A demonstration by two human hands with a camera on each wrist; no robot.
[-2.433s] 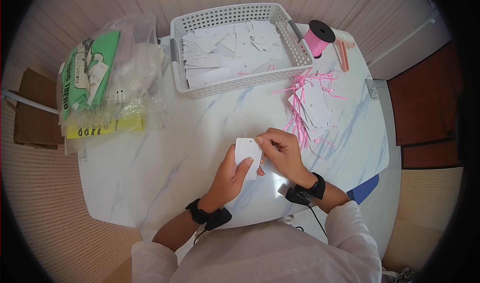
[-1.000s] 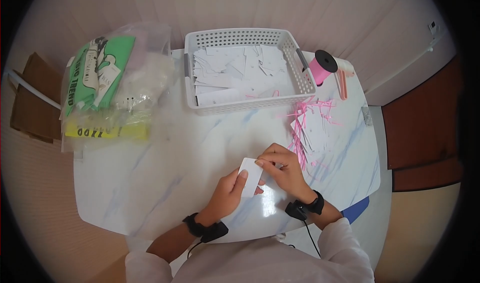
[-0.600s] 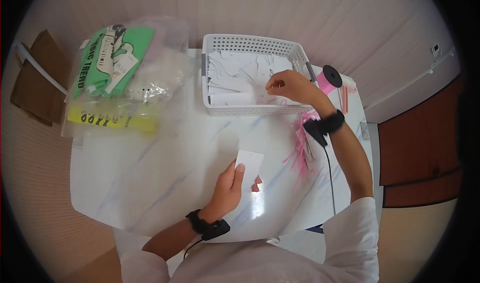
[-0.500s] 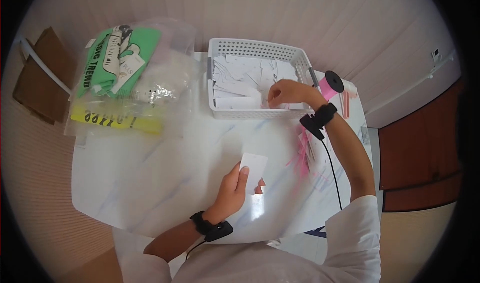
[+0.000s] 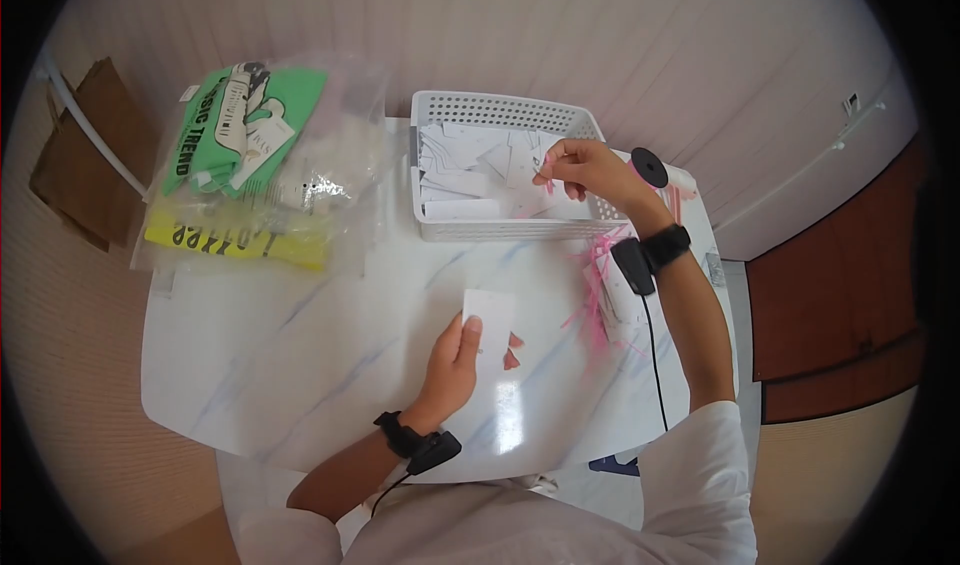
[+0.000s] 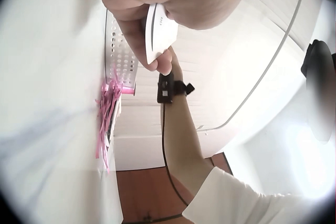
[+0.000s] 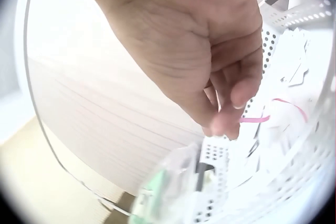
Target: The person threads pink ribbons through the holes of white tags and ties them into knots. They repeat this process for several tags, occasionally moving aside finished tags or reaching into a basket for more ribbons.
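My left hand (image 5: 447,370) grips white cards (image 5: 487,317) above the table, thumb on top; the left wrist view shows the cards (image 6: 160,32) edge-on between the fingers. Over the right side of the white basket (image 5: 480,229), my right hand (image 5: 592,173) pinches a short pink ribbon. In the right wrist view the ribbon (image 7: 255,120) sticks out from the fingertips of that hand (image 7: 184,50). Loose white cards (image 5: 455,150) fill much of the basket. Another pink ribbon piece (image 7: 291,104) lies among them.
A pile of cards with pink ribbons (image 5: 603,290) lies right of the basket's front. Behind it stand a pink ribbon spool (image 5: 650,168) and scissors-like pink handles (image 5: 675,203). Plastic bags with a green garment (image 5: 270,115) cover the table's left.
My right hand has left the cards in my left hand, reached to the basket and lifted slightly with a pink ribbon. My left hand still grips the cards.
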